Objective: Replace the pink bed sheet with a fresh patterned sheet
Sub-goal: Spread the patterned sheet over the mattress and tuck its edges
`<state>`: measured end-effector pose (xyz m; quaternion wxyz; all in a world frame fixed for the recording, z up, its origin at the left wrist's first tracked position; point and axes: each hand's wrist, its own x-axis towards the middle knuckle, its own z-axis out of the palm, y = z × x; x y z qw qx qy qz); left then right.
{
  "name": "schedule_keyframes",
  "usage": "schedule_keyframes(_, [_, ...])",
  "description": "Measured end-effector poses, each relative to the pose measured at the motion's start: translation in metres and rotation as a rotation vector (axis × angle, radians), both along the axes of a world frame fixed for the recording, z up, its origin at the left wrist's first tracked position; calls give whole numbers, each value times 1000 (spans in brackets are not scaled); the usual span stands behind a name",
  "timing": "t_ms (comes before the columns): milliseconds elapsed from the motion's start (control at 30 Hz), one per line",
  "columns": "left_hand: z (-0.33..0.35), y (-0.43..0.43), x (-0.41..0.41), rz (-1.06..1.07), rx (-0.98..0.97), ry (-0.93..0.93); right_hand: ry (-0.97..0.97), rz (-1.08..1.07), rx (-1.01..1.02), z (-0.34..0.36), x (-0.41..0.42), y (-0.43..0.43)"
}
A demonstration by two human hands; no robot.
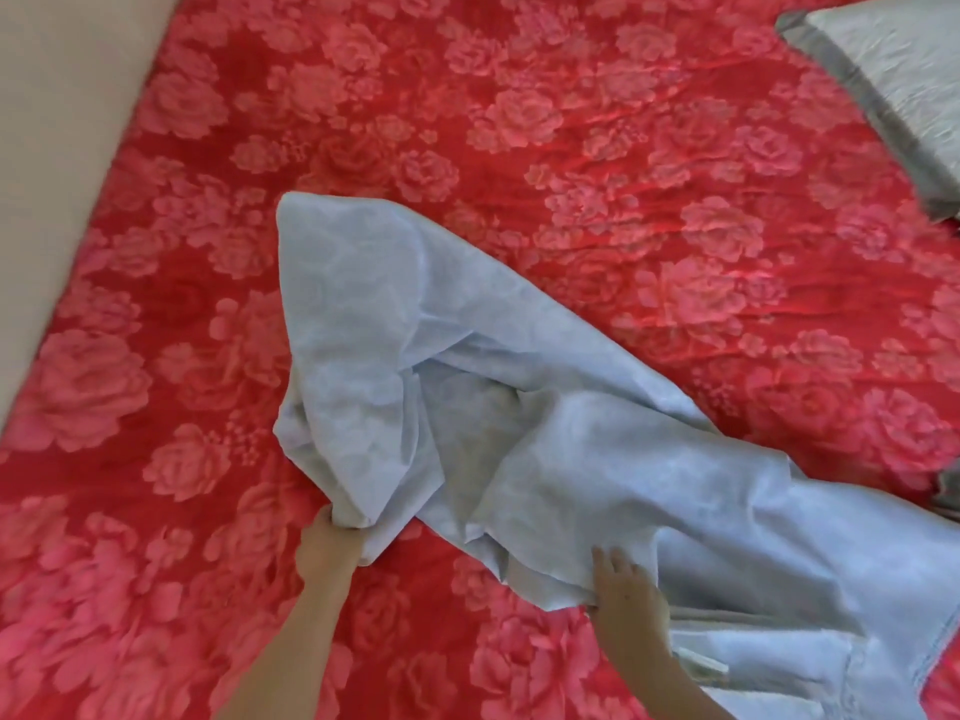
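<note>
A pale blue sheet (519,433) with a faint pattern lies bunched and half unfolded across the middle of the bed, running from the centre to the lower right. Under it is the red-pink cover with large rose prints (467,122), spread flat over the whole bed. My left hand (330,545) grips a gathered corner of the blue sheet near the bottom centre. My right hand (626,589) holds the sheet's near edge, fingers on top of the cloth and the thumb hidden beneath.
A pale grey-blue pillow (893,80) lies at the top right corner of the bed. A beige wall (57,122) runs along the bed's left side. Some grey cloth (948,491) shows at the right edge.
</note>
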<state>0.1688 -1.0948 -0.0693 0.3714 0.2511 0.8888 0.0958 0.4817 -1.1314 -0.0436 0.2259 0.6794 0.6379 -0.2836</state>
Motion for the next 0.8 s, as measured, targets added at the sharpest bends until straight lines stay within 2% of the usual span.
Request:
schedule_keyframes(67, [-3,8,-2,-21,66,40,130,-170,50,1,16,12])
schedule_keyframes(167, [27,9,-1,26,228,-189,245,-222,95,33,53,26])
schedule_keyframes(267, [98,24,-6,41,328,-409,298,-110,149,88,81,47])
schedule_keyframes(367, [195,43,-7,-21,460,-493,393,-69,223,155,97,55])
schedule_keyframes(467, [286,58,-5,18,631,-582,458,-60,245,214,107,56])
schedule_keyframes(633, [450,42,-1,69,888,-822,391,23,47,347,138,20])
schedule_keyframes(700, [493,38,7,79,944,-832,429,16,-49,389,139,10])
schedule_keyframes(800, [535,27,25,157,1024,-911,607,-56,126,421,87,-13])
